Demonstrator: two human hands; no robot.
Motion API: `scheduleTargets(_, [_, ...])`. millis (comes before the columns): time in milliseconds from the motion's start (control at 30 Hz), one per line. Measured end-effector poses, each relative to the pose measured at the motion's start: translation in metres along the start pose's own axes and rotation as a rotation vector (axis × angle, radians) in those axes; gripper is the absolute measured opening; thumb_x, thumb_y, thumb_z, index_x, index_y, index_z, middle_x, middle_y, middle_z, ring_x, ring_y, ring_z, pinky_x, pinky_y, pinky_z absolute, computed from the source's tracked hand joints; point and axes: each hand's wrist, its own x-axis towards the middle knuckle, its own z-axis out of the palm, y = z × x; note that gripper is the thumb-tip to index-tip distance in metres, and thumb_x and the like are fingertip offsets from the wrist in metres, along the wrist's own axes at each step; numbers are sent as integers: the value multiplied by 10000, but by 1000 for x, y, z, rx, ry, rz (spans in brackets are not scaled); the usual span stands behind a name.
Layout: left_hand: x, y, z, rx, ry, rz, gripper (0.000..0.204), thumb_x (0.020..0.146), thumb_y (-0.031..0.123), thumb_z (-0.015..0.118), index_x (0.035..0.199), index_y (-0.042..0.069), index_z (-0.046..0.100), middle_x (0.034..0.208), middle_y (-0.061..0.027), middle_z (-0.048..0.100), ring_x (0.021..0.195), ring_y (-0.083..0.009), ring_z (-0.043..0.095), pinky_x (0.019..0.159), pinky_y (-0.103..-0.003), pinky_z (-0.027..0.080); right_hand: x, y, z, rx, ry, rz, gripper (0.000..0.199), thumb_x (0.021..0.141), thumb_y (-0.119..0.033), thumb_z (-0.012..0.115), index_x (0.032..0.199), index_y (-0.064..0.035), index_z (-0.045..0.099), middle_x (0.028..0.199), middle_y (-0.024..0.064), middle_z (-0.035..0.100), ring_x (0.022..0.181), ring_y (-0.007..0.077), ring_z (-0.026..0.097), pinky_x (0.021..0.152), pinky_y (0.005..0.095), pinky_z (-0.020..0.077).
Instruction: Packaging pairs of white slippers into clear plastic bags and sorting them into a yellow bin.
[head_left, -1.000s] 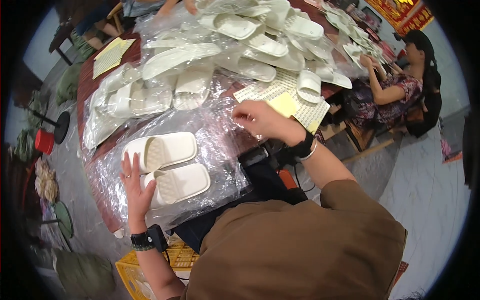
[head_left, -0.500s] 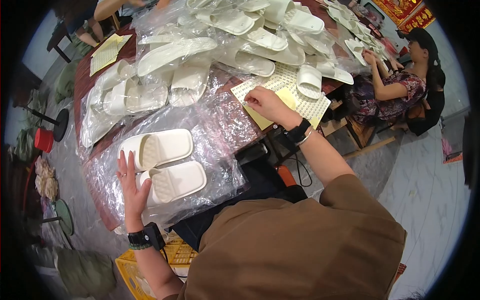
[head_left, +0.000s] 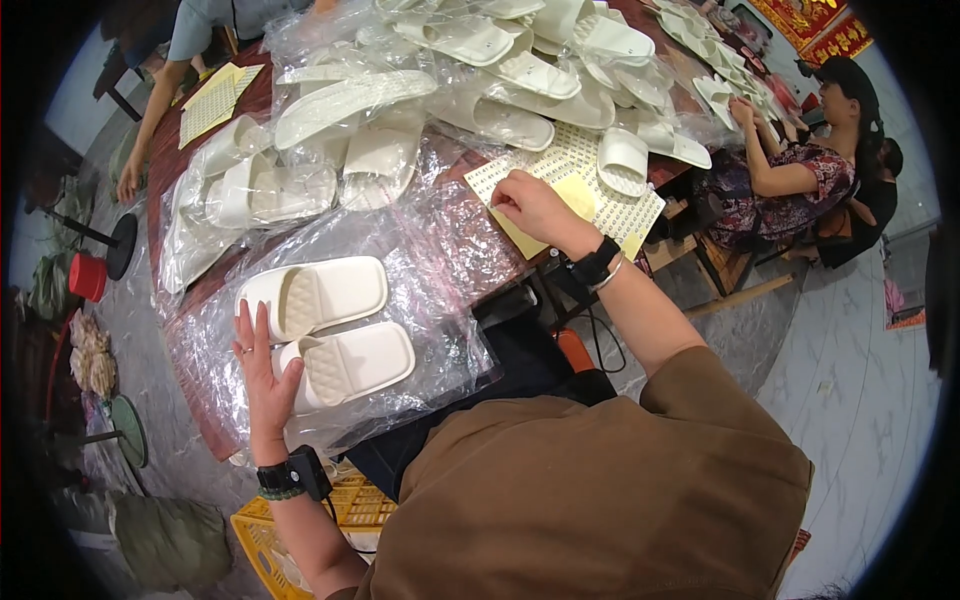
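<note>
A pair of white slide sandals (head_left: 325, 325) lies on clear plastic bags (head_left: 420, 270) at the table's near edge. My left hand (head_left: 262, 372) rests flat beside the nearer sandal (head_left: 350, 362), fingers spread, touching its end. My right hand (head_left: 528, 208) reaches forward onto a sheet of small white stickers (head_left: 600, 190) with a yellow backing sheet (head_left: 572, 195) under it; its fingertips pinch at the sheet's left part, and whether they hold a sticker is not visible. Both wrists wear dark bands.
Many bagged white sandals (head_left: 420, 110) cover the dark red table (head_left: 165, 170). A seated person (head_left: 800, 170) works at the far right, another person's arm (head_left: 150, 120) leans at the far left. A yellow crate (head_left: 290, 530) and a red stool (head_left: 88, 275) stand on the floor.
My right hand has moved forward from above the plastic bags onto the sticker sheet. My left hand has stayed beside the sandals.
</note>
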Motion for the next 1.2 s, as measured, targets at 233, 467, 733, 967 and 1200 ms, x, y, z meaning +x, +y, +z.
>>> scheduleTargets(233, [1,-2,-3,5,2,18,899,854,668,536,1560,162,301,1644,-153,162,1510,-408,110,1187,-583,22,-1,3,3,-102,64,-22,121,851,-109,659,936,-23,655,941,165,608,873,345,602,788,412,506])
scheduleTargets(467, [-10,3,-6,10,-24,-26,935,840,697,535,1551,132,313,1641,-175,155,1512,-408,97,1179,-599,19,-10,-8,8,-41,36,-4,114,855,-82,628,952,-25,644,941,153,591,927,345,579,820,403,495])
scheduleTargets(733, [-6,7,-8,-27,-20,-33,894,831,640,577,1541,149,341,1642,-165,155,1512,-407,93,1180,-606,6,-3,-15,4,-6,85,3,66,854,-65,580,899,-37,619,895,152,591,895,346,580,806,424,490])
scheduleTargets(967, [-6,9,-9,-25,-17,-31,882,816,589,612,1542,167,342,1644,-161,155,1512,-408,95,1182,-604,5,-4,-11,9,-17,96,8,62,849,-62,579,887,-30,617,892,158,596,902,348,586,801,425,492])
scheduleTargets(1200, [-7,8,-9,-38,-14,-30,891,814,606,610,1540,159,347,1643,-159,159,1509,-415,97,1184,-601,5,-3,-4,9,-78,18,-17,97,845,-59,609,938,-31,612,913,149,595,871,339,592,769,402,505])
